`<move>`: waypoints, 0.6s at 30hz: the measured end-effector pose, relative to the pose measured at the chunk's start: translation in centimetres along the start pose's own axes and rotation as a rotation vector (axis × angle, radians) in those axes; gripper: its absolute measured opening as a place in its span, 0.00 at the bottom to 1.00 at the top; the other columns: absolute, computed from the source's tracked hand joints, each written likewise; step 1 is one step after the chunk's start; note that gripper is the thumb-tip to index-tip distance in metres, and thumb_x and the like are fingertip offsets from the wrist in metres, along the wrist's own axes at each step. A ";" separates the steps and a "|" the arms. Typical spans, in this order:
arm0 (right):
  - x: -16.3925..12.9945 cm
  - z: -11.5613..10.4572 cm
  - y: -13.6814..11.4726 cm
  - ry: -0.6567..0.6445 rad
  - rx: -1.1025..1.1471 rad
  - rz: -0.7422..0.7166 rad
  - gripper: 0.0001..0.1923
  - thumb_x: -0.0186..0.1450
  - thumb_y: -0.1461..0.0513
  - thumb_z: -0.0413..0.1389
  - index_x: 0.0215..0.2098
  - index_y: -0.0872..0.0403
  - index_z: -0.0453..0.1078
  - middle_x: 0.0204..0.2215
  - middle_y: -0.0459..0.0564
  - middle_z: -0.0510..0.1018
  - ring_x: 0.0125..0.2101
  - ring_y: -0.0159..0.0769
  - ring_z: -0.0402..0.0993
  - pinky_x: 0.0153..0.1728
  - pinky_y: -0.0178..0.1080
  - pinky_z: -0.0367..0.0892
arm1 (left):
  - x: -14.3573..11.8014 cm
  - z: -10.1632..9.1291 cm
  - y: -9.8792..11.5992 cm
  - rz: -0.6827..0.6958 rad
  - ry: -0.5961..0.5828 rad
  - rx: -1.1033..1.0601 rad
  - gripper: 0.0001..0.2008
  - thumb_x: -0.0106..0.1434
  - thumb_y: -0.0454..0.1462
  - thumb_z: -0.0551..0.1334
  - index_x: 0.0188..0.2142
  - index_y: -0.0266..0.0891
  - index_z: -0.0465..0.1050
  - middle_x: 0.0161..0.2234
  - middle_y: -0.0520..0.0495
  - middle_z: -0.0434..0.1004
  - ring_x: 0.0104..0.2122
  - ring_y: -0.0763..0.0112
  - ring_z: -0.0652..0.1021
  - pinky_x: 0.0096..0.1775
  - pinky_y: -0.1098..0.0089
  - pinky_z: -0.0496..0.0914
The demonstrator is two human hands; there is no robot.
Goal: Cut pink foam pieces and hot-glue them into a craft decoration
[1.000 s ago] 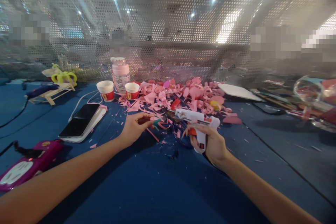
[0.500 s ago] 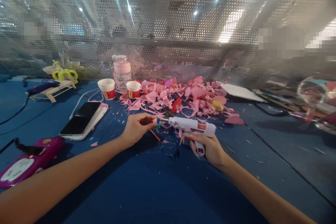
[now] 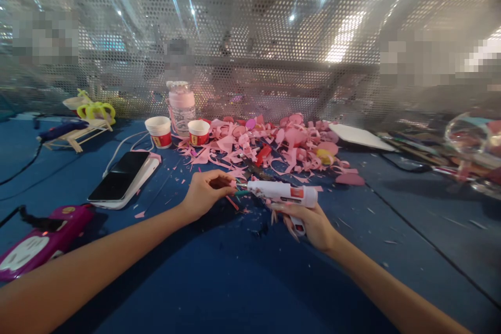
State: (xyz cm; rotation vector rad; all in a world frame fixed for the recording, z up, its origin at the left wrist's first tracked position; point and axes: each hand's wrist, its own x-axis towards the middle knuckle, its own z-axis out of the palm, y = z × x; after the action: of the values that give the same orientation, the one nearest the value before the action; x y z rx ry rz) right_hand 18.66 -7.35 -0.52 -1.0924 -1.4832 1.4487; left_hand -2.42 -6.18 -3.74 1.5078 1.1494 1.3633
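My right hand (image 3: 309, 219) is wrapped round the grip of a white hot glue gun (image 3: 274, 191) with a red patch on its side. The gun's metal nozzle points left, close against the fingertips of my left hand (image 3: 207, 193). Those fingers are pinched together on a small pink piece (image 3: 234, 183), mostly hidden by the fingers. A thin green stick (image 3: 243, 193) juts right from the same pinch, below the nozzle. Behind both hands spreads a heap of pink scraps (image 3: 289, 141) of cut sheet and curled strips.
Left of my hands lie a phone (image 3: 119, 176) on a white slab and a purple power strip (image 3: 43, 240). Paper cups (image 3: 158, 133) and a bottle (image 3: 182, 107) stand behind. A white sheet (image 3: 362, 137) lies right. A perforated metal screen (image 3: 250, 78) rises at the back.
The glue gun has shifted slightly left and tilted level, its nozzle now nearer my left fingertips. My left hand has barely moved and keeps its pinch.
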 end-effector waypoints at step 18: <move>0.1 0.0 -0.1 -0.031 -0.134 -0.008 0.10 0.49 0.58 0.55 0.19 0.58 0.68 0.09 0.43 0.65 0.09 0.22 0.52 0.09 0.30 0.48 | 0.0 0.1 -0.2 0.063 -0.014 0.040 0.08 0.45 0.34 0.67 0.27 0.36 0.74 0.24 0.49 0.78 0.24 0.72 0.77 0.30 0.73 0.73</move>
State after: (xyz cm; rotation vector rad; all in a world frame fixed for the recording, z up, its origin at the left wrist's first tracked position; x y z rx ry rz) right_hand 18.66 -7.28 -0.44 -1.1473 -1.6248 1.3827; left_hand -2.36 -6.13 -3.93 1.5919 1.1354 1.3769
